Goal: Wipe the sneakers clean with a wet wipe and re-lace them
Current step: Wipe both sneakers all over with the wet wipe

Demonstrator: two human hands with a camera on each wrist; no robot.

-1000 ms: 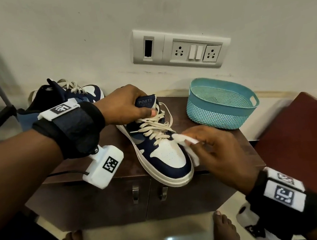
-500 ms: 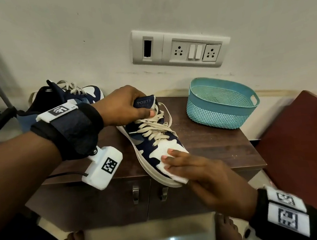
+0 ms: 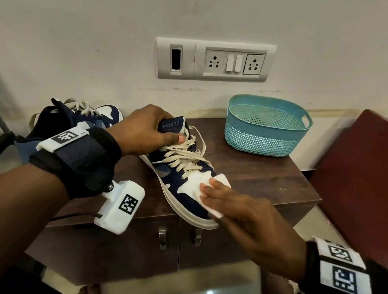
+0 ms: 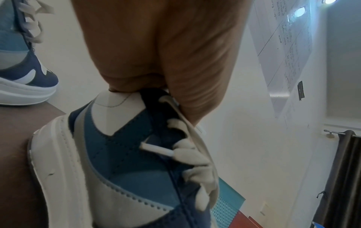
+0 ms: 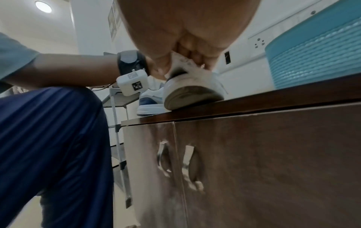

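A navy and white sneaker (image 3: 179, 172) with cream laces stands on the dark wooden cabinet top (image 3: 262, 178), its toe over the front edge. My left hand (image 3: 163, 135) grips its tongue and collar from above; the left wrist view shows the same sneaker (image 4: 121, 162) under my left hand (image 4: 156, 61). My right hand (image 3: 212, 192) lies over a white wet wipe (image 3: 220, 182) on the toe cap, fingers on top. In the right wrist view the wet wipe (image 5: 183, 61) is pinched between thumb and fingers against the toe (image 5: 195, 91). The second sneaker (image 3: 90, 118) sits at the back left.
A teal perforated basket (image 3: 267, 128) stands at the back right of the cabinet top, against the wall with a switch panel (image 3: 213, 59). A maroon surface (image 3: 369, 177) adjoins on the right. Cabinet door handles (image 3: 164, 239) are below. A metal rack (image 5: 119, 138) stands to the left.
My right hand brought the wipe from beside the laces down onto the toe cap, then slid it slightly back up the toe. My left hand has kept its hold on the tongue.
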